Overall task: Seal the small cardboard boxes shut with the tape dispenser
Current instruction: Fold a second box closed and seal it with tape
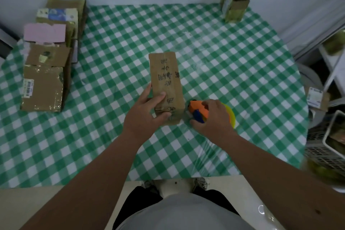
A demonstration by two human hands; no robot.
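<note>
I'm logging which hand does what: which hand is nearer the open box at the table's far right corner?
Right. The right hand grips the tape dispenser, below the open box; the left hand holds the central box, farther left.

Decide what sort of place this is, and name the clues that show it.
Probably a home or small-shop packing table: a green checked tablecloth, a row of used cardboard boxes awaiting sealing, and wire baskets alongside.

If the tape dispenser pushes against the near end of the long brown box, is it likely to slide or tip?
The long brown box lies flat on its long side, so tipping looks unlikely. The checked tablecloth seems glossy, so it could slide; the left hand gripping its near end probably prevents that. The right hand holds the tape dispenser beside it.
</note>
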